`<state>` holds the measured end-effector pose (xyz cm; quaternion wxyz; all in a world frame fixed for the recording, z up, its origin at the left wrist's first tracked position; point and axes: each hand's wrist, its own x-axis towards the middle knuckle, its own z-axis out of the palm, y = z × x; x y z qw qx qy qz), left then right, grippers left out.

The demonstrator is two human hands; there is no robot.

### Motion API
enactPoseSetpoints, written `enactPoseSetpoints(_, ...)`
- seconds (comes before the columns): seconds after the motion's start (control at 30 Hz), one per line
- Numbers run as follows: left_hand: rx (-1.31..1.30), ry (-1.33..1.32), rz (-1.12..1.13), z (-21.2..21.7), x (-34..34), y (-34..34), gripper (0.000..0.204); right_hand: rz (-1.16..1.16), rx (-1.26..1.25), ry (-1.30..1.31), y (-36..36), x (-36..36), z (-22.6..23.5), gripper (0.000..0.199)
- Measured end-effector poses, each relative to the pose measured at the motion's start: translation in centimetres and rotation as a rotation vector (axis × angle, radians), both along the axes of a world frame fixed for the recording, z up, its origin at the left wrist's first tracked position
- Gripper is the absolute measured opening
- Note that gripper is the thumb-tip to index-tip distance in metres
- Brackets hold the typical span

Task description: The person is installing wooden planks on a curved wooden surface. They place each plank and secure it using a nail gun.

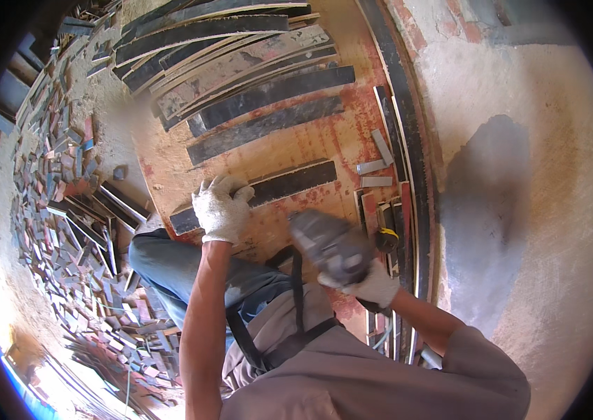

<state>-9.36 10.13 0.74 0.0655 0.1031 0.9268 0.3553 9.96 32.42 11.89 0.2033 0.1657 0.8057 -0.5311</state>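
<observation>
My left hand, in a whitish work glove, rests over a black-faced wooden strip, its fingers curled and closed on the strip. The strip lies across a reddish-stained board; part of it is hidden beneath the glove. In my right hand, also gloved, is a dark grey power tool. Motion smears the tool, so its exact kind cannot be made out. It is held above the board, to the right of the left hand and apart from it. My right fingers are mostly hidden behind the tool.
Beyond the strip lie several loose black strips and a stack of planks. Small grey bars and a yellow-black tape measure are at the right edge, beside a long dark rail. Offcuts cover the left floor.
</observation>
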Motion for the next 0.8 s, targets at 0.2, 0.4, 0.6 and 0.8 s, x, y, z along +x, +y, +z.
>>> enactPoseSetpoints(0.2, -0.01, -0.041, 0.01, -0.1, 0.1, -0.2, 0.009, -0.39, -0.135, -0.376, 4.3, -3.1, 5.9, 0.022)
enactPoseSetpoints(0.4, -0.028, -0.036, -0.002, -0.1, -0.1, -0.2, 0.011, -0.448, -0.143, -0.366, 6.2, -5.5, 4.4, 0.031)
enactPoseSetpoints(0.6, -0.012, -0.014, 0.001, 0.0, 0.0, -0.2, 0.012, -0.444, -0.162, -0.36, 6.3, -5.6, 3.9, 0.024)
enactPoseSetpoints(0.8, 0.017, -0.025, 0.001, -0.1, 0.2, -0.2, 0.011, -0.546, -0.246, -0.368, 5.6, -6.4, 5.3, 0.018)
